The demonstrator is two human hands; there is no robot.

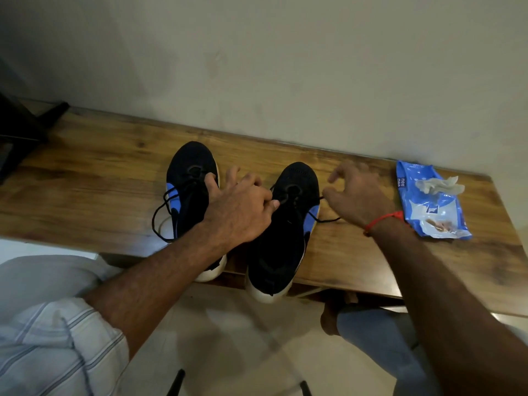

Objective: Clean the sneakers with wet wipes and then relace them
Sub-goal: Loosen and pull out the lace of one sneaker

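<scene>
Head view shows the left hand [238,208] lying over the gap between the two sneakers, thumb and fingers curled down at the lace [288,195] of the right sneaker [288,224], apparently pinching it. Just right of that shoe, the right hand [357,192] pinches the lace's other end between thumb and fingertip, its remaining fingers spread loose. The left sneaker [188,190] stands beside it on the wooden counter [85,181], its own lace trailing in loose loops off its left side. Both heels overhang the near edge, so a hard tug on the lace could, I judge, drag a shoe off onto the floor. Far right lies a blue wipes pack [431,207] printed "mee mee", a crumpled used wipe [440,184] resting on top.
</scene>
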